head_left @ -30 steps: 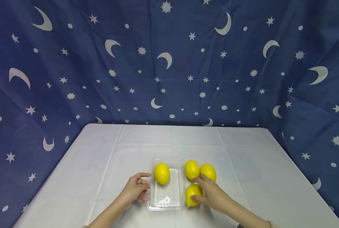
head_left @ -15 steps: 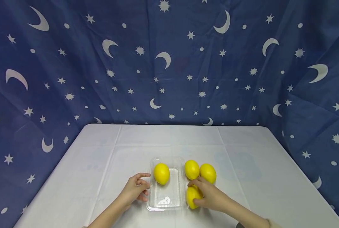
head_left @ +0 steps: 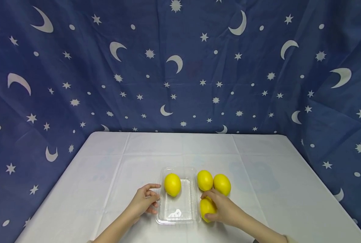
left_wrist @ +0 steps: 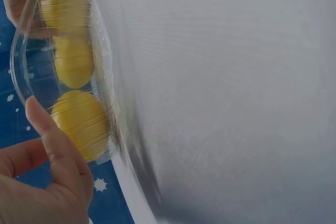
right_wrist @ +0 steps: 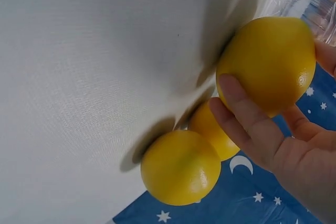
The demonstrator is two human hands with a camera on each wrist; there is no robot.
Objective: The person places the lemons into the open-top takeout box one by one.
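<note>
A clear plastic tray (head_left: 181, 204) (left_wrist: 19, 59) holds one yellow lemon (head_left: 172, 185) in its far left part. At its left rim, my left hand (head_left: 141, 203) (left_wrist: 52, 182) touches the side with relaxed, slightly bent fingers. My right hand (head_left: 226, 209) (right_wrist: 286, 145) grips another lemon (head_left: 206, 211) (right_wrist: 268, 61) between thumb and fingers, just right of the tray's near right corner. Behind that hand two more lemons stand side by side, one (head_left: 204, 180) nearer the tray and the other (head_left: 222, 184) (right_wrist: 181, 167) further right.
A white cloth (head_left: 144, 145) covers the table under the tray and lemons. Dark blue fabric (head_left: 195, 44) with pale moons and stars hangs behind the table and along both sides.
The gripped lemon has shifted slightly right and toward the near edge, and my right fingers now cover more of it. My left hand, the tray and the other lemons have not moved.
</note>
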